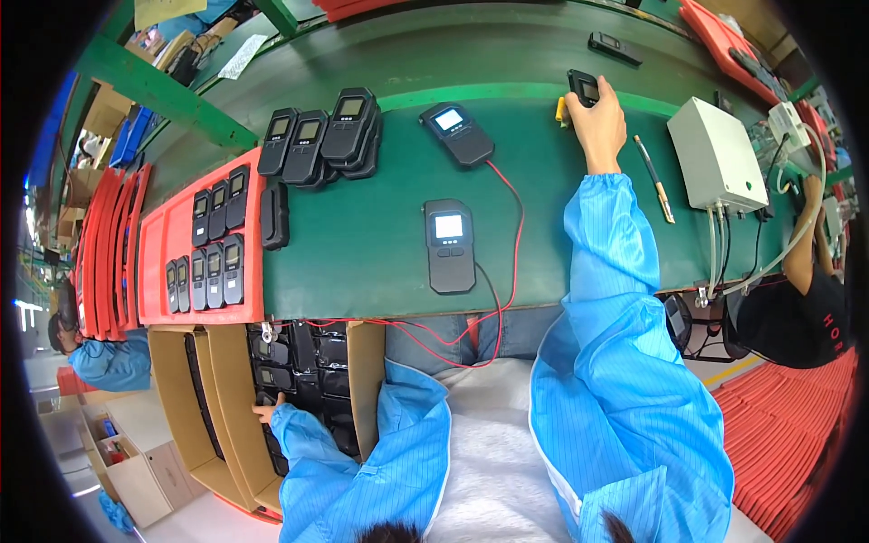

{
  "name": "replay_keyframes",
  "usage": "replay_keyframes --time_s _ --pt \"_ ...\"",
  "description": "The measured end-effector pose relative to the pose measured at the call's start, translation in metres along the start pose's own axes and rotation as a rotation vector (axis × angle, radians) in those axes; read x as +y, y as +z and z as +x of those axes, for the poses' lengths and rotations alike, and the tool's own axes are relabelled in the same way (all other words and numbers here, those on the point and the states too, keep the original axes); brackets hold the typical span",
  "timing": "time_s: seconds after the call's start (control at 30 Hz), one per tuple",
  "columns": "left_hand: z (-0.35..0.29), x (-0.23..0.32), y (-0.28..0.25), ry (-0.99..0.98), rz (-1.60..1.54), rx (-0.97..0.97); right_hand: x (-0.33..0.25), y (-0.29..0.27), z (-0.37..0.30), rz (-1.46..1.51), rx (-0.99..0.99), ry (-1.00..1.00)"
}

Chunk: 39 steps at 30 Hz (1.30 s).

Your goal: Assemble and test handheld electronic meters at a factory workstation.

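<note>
My right hand (597, 131) reaches to the far side of the green work mat (362, 244), its fingers closed round a black handheld device with a small screen (585, 86). A small yellow piece (561, 112) shows beside that hand. Down at the left, my left hand (268, 410) is inside a cardboard box (367, 380) and grips the edge of a black handheld device (264, 397) among several packed there. On the mat, two similar devices have lit screens: an upper device (460, 136) and a lower device (451, 258), each with a red cable.
Stacked devices (308, 145) stand at the mat's far left, beside a red tray (163, 235) holding several more. A pen (654, 179) and a white box with cables (720, 154) are on the right. Another device (615, 49) lies beyond. A person (787, 308) works at far right.
</note>
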State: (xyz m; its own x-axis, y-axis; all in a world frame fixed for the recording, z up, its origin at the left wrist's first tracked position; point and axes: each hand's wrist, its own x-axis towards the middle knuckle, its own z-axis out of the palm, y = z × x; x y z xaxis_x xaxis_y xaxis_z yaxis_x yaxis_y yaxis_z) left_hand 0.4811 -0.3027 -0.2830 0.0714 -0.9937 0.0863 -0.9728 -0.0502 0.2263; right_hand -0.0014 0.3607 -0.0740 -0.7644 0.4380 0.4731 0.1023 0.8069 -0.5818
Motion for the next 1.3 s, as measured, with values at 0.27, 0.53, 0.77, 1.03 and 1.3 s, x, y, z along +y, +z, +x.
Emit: replay_keyframes --time_s 0.27,0.53,0.77,1.03,1.3 --pt "0.016 -0.013 -0.003 0.482 -0.459 0.111 -0.057 -0.014 -0.018 0.869 -0.088 0.035" --pt "-0.049 0.101 0.004 0.469 -0.152 -0.012 -0.06 0.015 -0.043 0.177 -0.055 -0.487" --pt "-0.033 0.117 0.011 0.24 0.072 0.011 -0.072 -0.046 -0.024 0.141 -0.891 0.066" --pt "-0.01 0.066 0.018 0.13 0.074 0.032 -0.055 -0.029 -0.025 0.213 -0.388 -0.21" --pt "0.068 0.008 0.046 0.169 -0.403 0.005 -0.021 -0.033 -0.015 -0.026 -0.425 -0.008"
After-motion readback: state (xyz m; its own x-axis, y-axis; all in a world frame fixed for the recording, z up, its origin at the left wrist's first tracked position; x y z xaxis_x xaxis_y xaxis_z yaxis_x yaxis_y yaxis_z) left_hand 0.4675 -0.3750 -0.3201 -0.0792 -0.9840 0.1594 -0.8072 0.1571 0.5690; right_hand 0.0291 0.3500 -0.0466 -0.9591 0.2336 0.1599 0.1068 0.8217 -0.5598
